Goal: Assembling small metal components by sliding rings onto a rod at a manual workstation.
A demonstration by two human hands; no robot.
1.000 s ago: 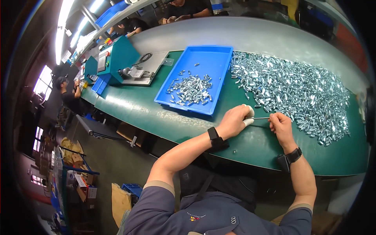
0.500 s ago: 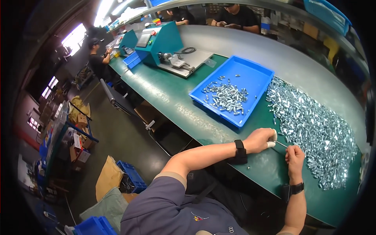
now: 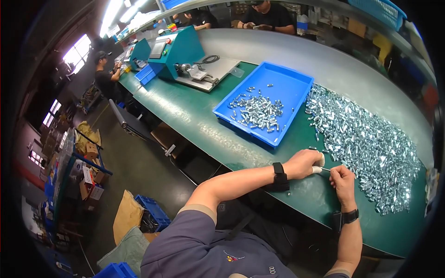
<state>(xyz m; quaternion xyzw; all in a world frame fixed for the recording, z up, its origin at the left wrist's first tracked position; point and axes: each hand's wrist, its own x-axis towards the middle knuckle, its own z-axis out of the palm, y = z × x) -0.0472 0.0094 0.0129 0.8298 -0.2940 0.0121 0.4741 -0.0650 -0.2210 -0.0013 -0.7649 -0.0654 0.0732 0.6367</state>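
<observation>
Over the near edge of the green bench, my left hand point(image 3: 302, 164) is closed, with white covers on its thumb and forefinger. What it pinches is too small and hidden to name. My right hand point(image 3: 343, 183) is closed around a thin metal rod point(image 3: 326, 169), whose far end reaches the left fingertips. Just beyond both hands spreads a large heap of small shiny metal cylinders point(image 3: 371, 143). A blue tray point(image 3: 289, 81) farther left holds a smaller pile of the same silver parts point(image 3: 262, 111).
A teal machine point(image 3: 187, 48) with a metal fixture stands at the back left of the bench. Behind it is a small blue bin point(image 3: 146, 74). One loose metal piece point(image 3: 289, 193) lies by the front edge. Other people sit across the bench and stand far left.
My right hand has come closer to my left, and less of the rod shows between them. The whole view has shifted slightly.
</observation>
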